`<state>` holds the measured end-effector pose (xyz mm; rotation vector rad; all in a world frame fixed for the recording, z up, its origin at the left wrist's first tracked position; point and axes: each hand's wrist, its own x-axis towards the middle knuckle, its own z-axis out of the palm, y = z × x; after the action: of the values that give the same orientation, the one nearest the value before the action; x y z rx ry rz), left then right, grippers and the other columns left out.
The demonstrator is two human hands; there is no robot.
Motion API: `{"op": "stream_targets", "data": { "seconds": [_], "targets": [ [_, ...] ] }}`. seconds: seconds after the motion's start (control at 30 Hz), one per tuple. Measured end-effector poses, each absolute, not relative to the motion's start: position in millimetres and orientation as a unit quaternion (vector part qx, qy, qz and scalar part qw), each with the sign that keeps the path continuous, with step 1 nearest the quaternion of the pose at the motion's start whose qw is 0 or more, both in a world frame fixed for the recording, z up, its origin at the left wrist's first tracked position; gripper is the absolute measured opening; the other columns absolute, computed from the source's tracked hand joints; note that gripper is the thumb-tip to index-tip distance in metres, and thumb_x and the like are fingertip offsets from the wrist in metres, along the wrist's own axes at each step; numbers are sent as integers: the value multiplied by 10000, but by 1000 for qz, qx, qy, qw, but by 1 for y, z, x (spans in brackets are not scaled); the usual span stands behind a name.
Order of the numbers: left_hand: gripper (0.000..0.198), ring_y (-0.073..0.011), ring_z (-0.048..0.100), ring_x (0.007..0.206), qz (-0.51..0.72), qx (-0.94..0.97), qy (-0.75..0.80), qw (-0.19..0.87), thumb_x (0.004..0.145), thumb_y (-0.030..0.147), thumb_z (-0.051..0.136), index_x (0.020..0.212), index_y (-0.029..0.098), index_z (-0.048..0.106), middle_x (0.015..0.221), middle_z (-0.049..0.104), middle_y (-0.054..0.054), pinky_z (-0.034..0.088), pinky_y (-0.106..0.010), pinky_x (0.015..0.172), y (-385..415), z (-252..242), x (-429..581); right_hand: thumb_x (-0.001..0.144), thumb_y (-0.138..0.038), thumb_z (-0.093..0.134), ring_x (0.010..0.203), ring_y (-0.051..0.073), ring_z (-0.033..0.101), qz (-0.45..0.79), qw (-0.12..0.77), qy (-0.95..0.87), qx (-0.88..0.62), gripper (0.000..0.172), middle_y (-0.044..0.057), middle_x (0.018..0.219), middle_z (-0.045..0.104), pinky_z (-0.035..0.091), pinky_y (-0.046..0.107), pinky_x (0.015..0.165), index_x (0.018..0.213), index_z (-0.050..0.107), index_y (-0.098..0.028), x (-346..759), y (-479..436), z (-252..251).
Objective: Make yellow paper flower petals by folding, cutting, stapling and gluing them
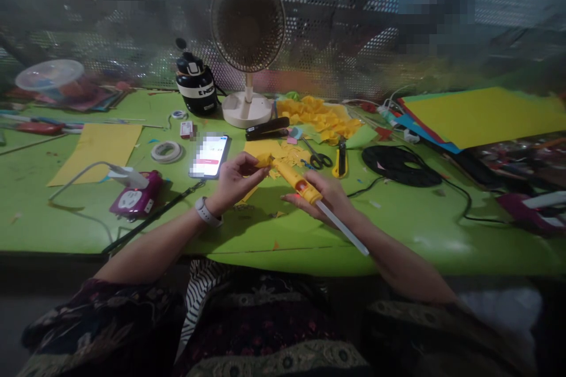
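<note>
While my left hand (236, 181) pinches a yellow piece (264, 160) by the tip of the glue gun (290, 177) my right hand (335, 197) grips, that piece looks unfinished; crumpled paper (319, 118), seemingly done, lies heaped beyond both hands. Scissors (320, 161) and a cutter (340, 161) lie past my right hand, a phone (218, 160) beside my left, seemingly blocking neither.

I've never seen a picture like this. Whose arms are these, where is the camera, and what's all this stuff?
There is no machine here: these are a person's own bare hands, seen by one camera worn on the head, looking forward and down. The right hand holds a yellow glue gun with a white glue stick poking out behind. The left hand pinches a small yellow piece near the glue gun's tip. On the green table lie a phone, scissors, tape and a yellow sheet; a fan and black bottle stand farther back.
</note>
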<state>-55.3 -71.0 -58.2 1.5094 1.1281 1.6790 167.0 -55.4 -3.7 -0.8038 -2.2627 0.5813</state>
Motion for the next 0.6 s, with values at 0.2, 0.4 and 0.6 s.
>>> {"op": "stream_targets", "data": {
  "seconds": [0.2, 0.4, 0.6],
  "targets": [
    [264, -113, 710, 671, 642, 556, 425, 314, 736, 301, 828, 833, 164, 624, 748, 714, -9, 597, -206, 621, -71, -57, -55, 844, -683, 600, 500, 96, 372, 201, 341, -868, -299, 520, -32, 589, 450, 286, 242, 476, 698, 444, -208, 167, -55, -7],
    [280, -107, 687, 621, 640, 559, 434, 298, 732, 334, 835, 804, 172, 618, 708, 703, 0, 585, -209, 570, -72, -53, -54, 851, -651, 618, 485, 89, 351, 210, 333, -872, -292, 493, -39, 580, 457, 275, 242, 463, 715, 443, -211, 168, -56, -6],
    [282, -126, 720, 656, 633, 554, 438, 317, 751, 340, 827, 818, 174, 610, 717, 728, -17, 604, -220, 597, -73, -51, -54, 841, -626, 644, 478, 84, 343, 234, 317, -871, -295, 481, -52, 570, 434, 264, 237, 455, 713, 424, -217, 167, -55, -3]
  ]
}}
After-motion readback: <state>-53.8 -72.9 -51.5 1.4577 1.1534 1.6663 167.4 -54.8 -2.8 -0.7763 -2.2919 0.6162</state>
